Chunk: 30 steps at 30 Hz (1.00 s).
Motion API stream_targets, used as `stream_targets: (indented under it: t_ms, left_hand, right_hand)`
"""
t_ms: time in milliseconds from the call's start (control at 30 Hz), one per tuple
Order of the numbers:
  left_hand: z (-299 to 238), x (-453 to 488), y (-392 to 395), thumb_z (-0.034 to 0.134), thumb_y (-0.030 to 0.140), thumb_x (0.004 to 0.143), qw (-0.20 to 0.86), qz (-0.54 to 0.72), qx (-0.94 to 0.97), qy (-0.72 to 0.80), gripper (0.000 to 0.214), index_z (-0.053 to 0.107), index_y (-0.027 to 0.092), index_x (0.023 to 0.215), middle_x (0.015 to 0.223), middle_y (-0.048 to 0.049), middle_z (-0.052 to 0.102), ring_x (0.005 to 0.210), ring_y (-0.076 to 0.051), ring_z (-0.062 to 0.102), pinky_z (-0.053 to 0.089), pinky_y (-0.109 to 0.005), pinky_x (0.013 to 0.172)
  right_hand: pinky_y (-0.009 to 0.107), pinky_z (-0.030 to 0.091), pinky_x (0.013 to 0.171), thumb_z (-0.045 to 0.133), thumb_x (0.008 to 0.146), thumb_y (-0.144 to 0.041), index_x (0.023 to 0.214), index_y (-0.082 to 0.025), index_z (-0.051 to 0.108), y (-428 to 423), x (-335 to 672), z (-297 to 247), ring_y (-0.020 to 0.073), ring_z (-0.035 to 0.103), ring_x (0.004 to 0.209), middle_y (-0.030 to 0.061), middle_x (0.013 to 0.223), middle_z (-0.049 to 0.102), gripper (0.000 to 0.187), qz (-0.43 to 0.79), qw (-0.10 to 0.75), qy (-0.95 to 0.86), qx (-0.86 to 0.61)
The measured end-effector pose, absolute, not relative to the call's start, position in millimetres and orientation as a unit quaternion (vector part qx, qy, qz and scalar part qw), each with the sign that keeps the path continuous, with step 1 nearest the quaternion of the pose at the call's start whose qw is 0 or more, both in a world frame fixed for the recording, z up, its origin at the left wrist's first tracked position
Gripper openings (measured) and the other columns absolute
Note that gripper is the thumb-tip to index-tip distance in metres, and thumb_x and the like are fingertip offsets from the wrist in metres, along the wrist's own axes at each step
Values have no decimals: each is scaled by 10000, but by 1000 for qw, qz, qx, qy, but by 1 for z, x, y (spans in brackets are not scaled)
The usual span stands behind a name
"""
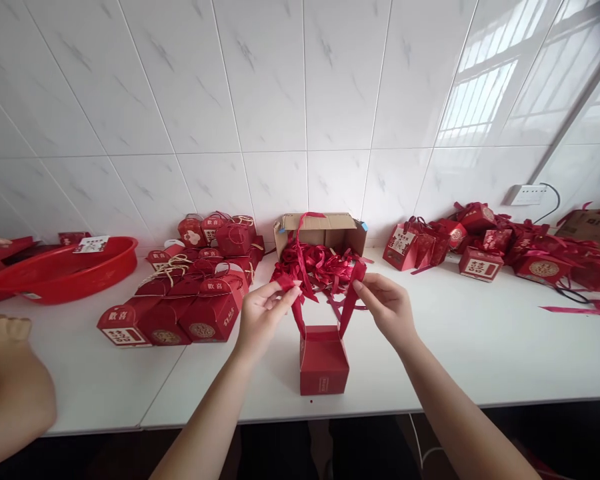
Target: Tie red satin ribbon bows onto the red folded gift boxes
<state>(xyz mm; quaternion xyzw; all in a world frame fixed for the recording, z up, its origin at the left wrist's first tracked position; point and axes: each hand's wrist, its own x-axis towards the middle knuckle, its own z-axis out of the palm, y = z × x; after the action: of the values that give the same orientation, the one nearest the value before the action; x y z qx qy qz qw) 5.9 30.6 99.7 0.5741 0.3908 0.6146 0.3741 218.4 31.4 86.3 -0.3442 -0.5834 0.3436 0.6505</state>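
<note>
A small red gift box [324, 363] stands upright on the white table in front of me. A dark red ribbon [349, 310] rises from its top in two strands, one on each side. My left hand [267, 310] pinches the left strand between thumb and fingers. On the other side my right hand [387, 303] pinches the right strand near its end. Both hands are raised above the box and spread apart. Just behind them lies a heap of red ribbons [315, 263], spilling out of an open cardboard box [325, 222].
Rows of red gift boxes [167, 320] stand to the left, near a red plastic basin [65, 283]. More boxes [480, 263] are piled at the right, below a white power strip [527, 195]. Another person's arm [15, 387] rests on the table at far left.
</note>
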Motion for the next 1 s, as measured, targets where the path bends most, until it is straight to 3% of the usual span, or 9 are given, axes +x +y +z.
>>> stream_targets:
  t_ms: [300, 600, 867, 1000]
  left_hand:
    - [116, 14, 31, 702, 336, 758, 392, 601, 597, 359, 219, 746, 184, 910, 881, -66, 740, 842, -189, 660, 517, -294, 795]
    - [132, 10, 33, 627, 398, 812, 351, 600, 628, 349, 248, 750, 193, 875, 852, -67, 729, 915, -228, 651, 507, -352, 857]
    - [134, 9, 36, 754, 289, 703, 323, 655, 592, 341, 169, 702, 185, 825, 786, -19, 706, 731, -143, 644, 517, -255, 697]
    - [142, 10, 33, 712, 280, 751, 351, 650, 598, 310, 149, 633, 178, 825, 762, -19, 709, 759, -159, 677, 524, -291, 766]
  right_hand:
    - [300, 510, 636, 729, 732, -387, 828, -213, 697, 35, 213, 91, 177, 608, 705, 24, 733, 665, 202, 427, 663, -526, -320]
    - [279, 514, 556, 725, 733, -407, 829, -224, 701, 29, 214, 96, 196, 621, 738, 29, 735, 656, 209, 431, 651, -533, -325]
    - [279, 510, 552, 721, 738, -401, 826, -221, 696, 26, 214, 97, 194, 619, 733, 25, 724, 647, 202, 429, 648, -537, -327]
    - [278, 512, 560, 719, 739, -405, 835, -215, 689, 27, 215, 96, 204, 611, 755, 26, 699, 622, 216, 427, 646, -538, -333]
